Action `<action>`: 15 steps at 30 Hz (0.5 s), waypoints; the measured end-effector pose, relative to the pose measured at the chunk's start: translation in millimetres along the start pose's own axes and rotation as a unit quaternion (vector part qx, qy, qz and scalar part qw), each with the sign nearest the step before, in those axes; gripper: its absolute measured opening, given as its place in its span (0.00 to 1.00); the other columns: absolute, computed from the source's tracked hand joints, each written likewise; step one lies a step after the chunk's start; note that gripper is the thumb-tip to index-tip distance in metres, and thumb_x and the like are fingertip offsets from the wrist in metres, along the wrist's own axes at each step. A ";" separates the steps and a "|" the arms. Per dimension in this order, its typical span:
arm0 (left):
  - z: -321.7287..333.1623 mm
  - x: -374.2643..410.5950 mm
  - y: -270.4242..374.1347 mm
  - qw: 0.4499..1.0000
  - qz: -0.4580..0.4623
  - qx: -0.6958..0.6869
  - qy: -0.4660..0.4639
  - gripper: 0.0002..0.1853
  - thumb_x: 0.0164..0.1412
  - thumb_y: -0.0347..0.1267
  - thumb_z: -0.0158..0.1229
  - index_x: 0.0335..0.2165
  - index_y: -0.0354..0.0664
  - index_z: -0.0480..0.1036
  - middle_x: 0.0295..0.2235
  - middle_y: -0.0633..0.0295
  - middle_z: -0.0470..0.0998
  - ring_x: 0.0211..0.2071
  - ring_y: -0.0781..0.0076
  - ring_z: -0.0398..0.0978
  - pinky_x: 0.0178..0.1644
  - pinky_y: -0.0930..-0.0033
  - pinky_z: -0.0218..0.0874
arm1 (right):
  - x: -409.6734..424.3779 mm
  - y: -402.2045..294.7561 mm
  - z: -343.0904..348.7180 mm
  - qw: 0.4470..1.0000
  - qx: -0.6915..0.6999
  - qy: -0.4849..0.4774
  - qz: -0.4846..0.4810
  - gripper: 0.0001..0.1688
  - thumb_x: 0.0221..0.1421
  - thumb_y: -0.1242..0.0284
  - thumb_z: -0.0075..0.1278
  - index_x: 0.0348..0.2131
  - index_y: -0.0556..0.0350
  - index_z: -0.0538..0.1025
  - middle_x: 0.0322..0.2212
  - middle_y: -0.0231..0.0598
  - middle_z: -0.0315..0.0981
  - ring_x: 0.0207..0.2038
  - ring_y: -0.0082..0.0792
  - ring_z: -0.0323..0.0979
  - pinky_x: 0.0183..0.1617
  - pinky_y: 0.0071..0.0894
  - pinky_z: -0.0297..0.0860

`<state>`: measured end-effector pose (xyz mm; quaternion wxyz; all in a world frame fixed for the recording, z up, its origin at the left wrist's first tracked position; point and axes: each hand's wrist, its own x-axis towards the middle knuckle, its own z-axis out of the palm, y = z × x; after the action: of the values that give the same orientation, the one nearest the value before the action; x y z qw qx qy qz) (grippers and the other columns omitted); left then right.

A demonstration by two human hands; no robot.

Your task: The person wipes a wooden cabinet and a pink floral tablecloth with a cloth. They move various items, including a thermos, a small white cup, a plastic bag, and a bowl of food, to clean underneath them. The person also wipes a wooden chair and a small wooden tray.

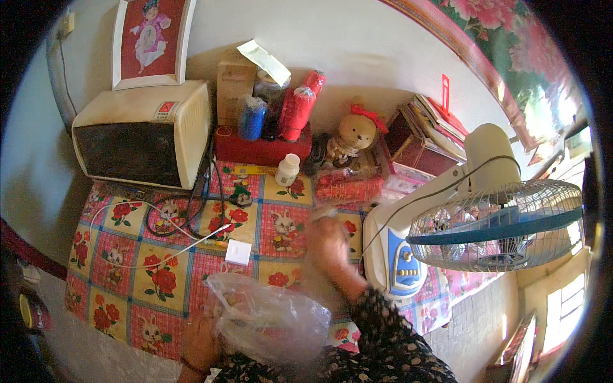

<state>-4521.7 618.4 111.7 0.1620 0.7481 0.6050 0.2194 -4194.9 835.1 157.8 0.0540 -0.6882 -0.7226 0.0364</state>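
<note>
A thin transparent plastic bag (273,316) bulges open at the table's near edge, in front of my body. My left hand (203,332) is at the bag's left side and grips it, its fingers partly hidden by the film. My right hand (330,242) is blurred and reaches over the patterned tablecloth (160,282), left of the fan base. Something pale and smeared shows at its fingertips, too blurred to name. Just beyond it lie red plastic-wrapped packets (352,186). A white bottle (288,170) stands farther back, and a white charger block (238,252) lies left of my right hand.
An electric fan (498,230) leans out on the right. A white cable (143,265) and a black cord (153,225) loop on the left, before a cream-coloured appliance (143,139). A red box (263,148), a bear figure (357,131) and stacked books (431,127) line the wall.
</note>
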 end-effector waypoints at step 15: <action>-43.3 23.2 43.5 0.997 0.039 0.033 -0.050 0.20 0.46 0.33 0.57 0.41 0.41 0.71 0.44 0.49 0.71 0.45 0.46 0.67 0.44 0.48 0.60 | 92.9 8.0 14.3 0.992 0.028 0.103 -0.072 0.22 0.51 0.70 0.47 0.47 0.56 0.71 0.50 0.46 0.64 0.52 0.50 0.63 0.55 0.47 0.63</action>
<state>-4504.1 630.7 173.7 0.1581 0.7861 0.5735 0.1678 -4193.1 928.7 145.2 0.1496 -0.6325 -0.7598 -0.0187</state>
